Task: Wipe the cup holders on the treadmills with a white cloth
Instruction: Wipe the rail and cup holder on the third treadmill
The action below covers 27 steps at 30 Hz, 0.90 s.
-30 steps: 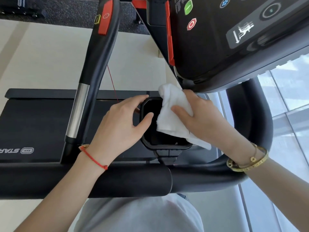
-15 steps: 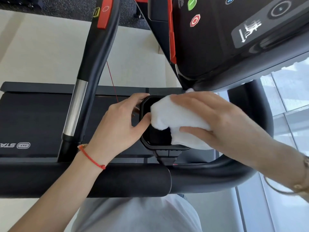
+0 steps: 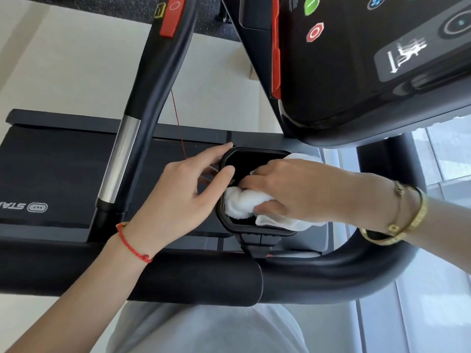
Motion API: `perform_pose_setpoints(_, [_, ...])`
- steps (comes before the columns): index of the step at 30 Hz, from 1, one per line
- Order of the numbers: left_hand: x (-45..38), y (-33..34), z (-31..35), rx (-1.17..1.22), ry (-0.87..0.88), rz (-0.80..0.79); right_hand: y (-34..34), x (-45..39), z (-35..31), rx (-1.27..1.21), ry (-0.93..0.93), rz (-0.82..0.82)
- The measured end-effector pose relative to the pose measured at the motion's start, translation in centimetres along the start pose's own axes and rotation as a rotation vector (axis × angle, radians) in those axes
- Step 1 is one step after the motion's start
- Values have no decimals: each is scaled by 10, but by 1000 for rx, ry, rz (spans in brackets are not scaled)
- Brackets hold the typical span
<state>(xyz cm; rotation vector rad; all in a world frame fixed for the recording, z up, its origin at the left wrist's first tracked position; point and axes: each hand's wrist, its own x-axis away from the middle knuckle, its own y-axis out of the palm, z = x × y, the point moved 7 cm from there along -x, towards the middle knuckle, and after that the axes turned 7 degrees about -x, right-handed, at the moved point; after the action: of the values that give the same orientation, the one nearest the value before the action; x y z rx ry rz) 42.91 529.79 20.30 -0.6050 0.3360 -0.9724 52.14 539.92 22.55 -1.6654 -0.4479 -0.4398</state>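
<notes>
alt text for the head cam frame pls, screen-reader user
The right hand presses a bunched white cloth into a black cup holder on a treadmill, while the left hand grips the holder's left rim. The console with green and red buttons hangs above; a black handlebar crosses below.

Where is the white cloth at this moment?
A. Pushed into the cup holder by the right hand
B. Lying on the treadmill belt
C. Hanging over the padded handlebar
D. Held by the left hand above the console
A: the right hand grips the bunched white cloth inside the cup holder, while the left hand holds the holder's rim.
</notes>
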Motion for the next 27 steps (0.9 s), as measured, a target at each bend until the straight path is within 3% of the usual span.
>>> perform_pose_setpoints(7, [0, 1, -3, -50, 7, -17, 15, -29, -5, 11, -20, -129])
perform_pose_setpoints(14, [-1, 2, -4, -37, 4, -17, 0, -2, -4, 40, -64, -93])
perform_pose_setpoints(21, [0, 3, -7, -26, 11, -14, 2, -15, 3, -162, 11, 37])
perform_pose_setpoints(24, [1, 3, -8, -32, 18, -5, 3, -19, 1, -122, -10, 64])
perform_pose_setpoints(27, [0, 2, -7, -39, 18, -2, 11, -23, -3, 10, -2, -21])
